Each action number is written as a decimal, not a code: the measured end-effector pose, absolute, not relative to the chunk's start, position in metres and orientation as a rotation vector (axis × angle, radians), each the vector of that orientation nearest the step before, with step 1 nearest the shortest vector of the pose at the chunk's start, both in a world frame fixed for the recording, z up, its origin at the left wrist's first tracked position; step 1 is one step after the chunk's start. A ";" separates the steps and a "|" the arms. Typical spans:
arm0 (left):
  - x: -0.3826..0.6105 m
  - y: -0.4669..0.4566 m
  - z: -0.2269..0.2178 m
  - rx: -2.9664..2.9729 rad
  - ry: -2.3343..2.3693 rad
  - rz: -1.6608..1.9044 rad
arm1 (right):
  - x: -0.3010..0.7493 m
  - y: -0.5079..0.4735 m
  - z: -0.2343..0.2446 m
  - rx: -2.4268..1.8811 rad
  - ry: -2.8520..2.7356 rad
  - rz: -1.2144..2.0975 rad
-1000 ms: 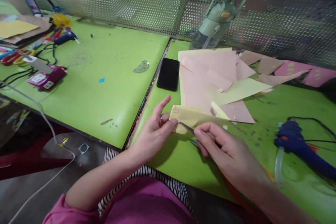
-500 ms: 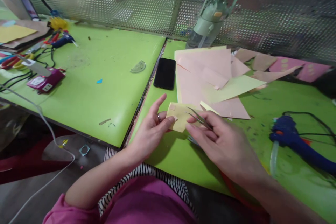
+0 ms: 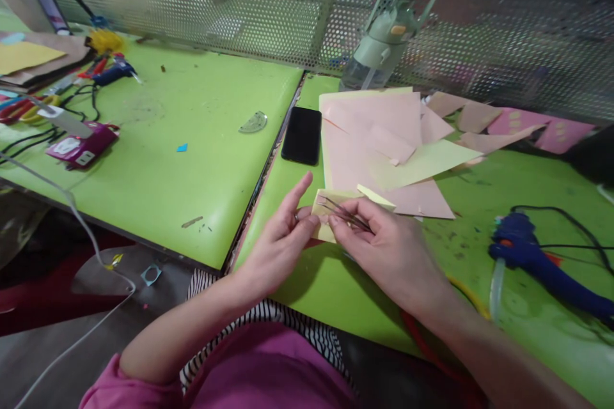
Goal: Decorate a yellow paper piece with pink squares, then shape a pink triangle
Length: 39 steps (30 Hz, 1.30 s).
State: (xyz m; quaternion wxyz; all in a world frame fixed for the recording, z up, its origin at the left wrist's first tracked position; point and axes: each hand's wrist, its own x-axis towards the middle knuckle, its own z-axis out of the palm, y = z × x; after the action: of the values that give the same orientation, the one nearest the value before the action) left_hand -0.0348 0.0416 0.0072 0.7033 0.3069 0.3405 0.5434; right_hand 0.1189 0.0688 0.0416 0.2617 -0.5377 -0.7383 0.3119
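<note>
Yellow paper is above the bench, pinched by our left hand. Our right hand grips tweezers, tips apart over the paper; if they touch, we cannot tell. We judge that one slip could tear it, because it seems thin. A wide swing rightward could knock the glue gun.

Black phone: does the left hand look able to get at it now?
Probably yes: the black phone lies uncovered just beyond the left hand, with nothing visible between them, though the hand may first have to release the yellow paper it pinches.
</note>
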 end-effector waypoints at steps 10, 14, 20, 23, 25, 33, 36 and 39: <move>-0.040 0.040 0.001 0.688 0.812 1.228 | 0.140 0.069 0.050 -0.758 -2.562 0.078; -0.040 0.038 0.003 0.663 0.842 1.234 | 0.144 0.071 0.044 -0.667 -2.648 -0.168; -0.039 0.038 0.007 0.681 0.892 1.269 | 0.137 0.064 0.037 -0.803 -2.570 -0.025; -0.037 0.038 0.010 0.665 0.915 1.272 | 0.133 0.060 0.039 -0.887 -2.557 0.072; -0.037 0.038 0.011 0.644 0.912 1.265 | 0.133 0.058 0.042 -0.938 -2.526 0.198; -0.036 0.038 0.011 0.629 0.901 1.245 | 0.141 0.057 0.053 -1.046 -2.450 0.304; -0.035 0.038 0.011 0.657 0.913 1.247 | 0.141 0.060 0.046 -0.960 -2.534 0.028; -0.035 0.038 0.011 0.669 0.912 1.249 | 0.140 0.061 0.040 -0.909 -2.576 -0.188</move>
State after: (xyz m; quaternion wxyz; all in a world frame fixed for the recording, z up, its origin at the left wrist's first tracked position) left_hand -0.0350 0.0380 0.0108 0.6655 0.2965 0.4041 0.5531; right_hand 0.1398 0.0610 0.0404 0.2004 -0.3253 -0.9217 -0.0673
